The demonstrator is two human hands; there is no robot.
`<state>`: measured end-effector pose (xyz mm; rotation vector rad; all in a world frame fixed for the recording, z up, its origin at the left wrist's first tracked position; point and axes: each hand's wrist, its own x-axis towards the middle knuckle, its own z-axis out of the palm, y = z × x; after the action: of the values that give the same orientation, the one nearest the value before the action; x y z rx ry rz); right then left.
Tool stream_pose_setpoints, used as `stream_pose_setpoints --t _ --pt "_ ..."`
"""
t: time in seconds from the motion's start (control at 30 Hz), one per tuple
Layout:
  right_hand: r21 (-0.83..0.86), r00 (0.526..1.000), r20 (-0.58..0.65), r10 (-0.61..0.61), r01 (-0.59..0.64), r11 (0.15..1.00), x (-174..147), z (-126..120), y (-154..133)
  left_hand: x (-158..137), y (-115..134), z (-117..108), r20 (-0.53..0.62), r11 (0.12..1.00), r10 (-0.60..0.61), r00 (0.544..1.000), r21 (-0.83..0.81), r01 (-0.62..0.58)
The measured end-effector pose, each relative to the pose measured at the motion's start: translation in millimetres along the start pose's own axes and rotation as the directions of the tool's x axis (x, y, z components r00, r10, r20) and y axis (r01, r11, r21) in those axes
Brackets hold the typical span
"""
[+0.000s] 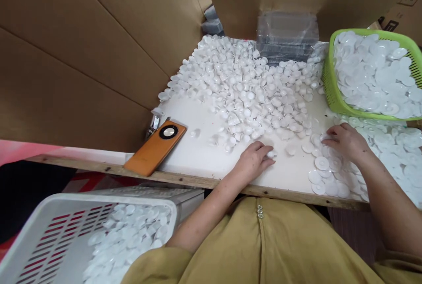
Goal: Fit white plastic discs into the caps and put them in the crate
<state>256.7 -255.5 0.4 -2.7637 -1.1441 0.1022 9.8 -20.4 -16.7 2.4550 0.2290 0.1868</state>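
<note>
You had bare white tabletop point(198, 152) open between the orange leather-backed phone point(156, 147) and your left hand point(252, 160). The heap of small white plastic caps point(245, 86) blocked the back, the green plastic basket point(332, 90) the right, brown cardboard walls point(82, 55) the left.

Left hand point(253, 157) palm down, fingers curled; right hand point(344, 141) palm down, fingers bent.

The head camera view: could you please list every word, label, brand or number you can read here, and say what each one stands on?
None can be read.
Cardboard box, top right: dark print on it, cut off by the frame edge and too blurred to read.
Orange phone: no legible brand on its back.
Left hand, right hand, white plastic pieces, green basket: no text.
</note>
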Motion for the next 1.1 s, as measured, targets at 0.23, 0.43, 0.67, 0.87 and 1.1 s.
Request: stream_pose_setpoints --t 0.23,0.43,0.67,0.87,1.1 --pt "0.104 0.995 0.095 -0.009 -0.001 0.995 1 0 7 1 -1 0 0.027 0.999 -0.013 1.000 -0.050 0.015" --pt "0.399 0.984 0.148 0.095 -0.147 0.905 -2 -29 -12 2 -3 -2 0.038 0.994 -0.057 0.998 -0.088 0.060" --pt "0.816 0.892 0.443 -0.089 -0.360 0.452 -16 -17 -136 7 -1 -4 0.073 0.996 -0.075 0.995 -0.044 0.078" --pt "0.727 0.882 0.471 0.009 -0.394 0.563 -21 26 -174 3 0 -4 0.063 0.998 -0.063 0.996 -0.023 0.064" --pt "0.691 0.818 0.575 0.013 -0.494 0.527 -15 20 -174 2 -2 -9 0.117 0.998 -0.058 0.991 -0.033 0.062"
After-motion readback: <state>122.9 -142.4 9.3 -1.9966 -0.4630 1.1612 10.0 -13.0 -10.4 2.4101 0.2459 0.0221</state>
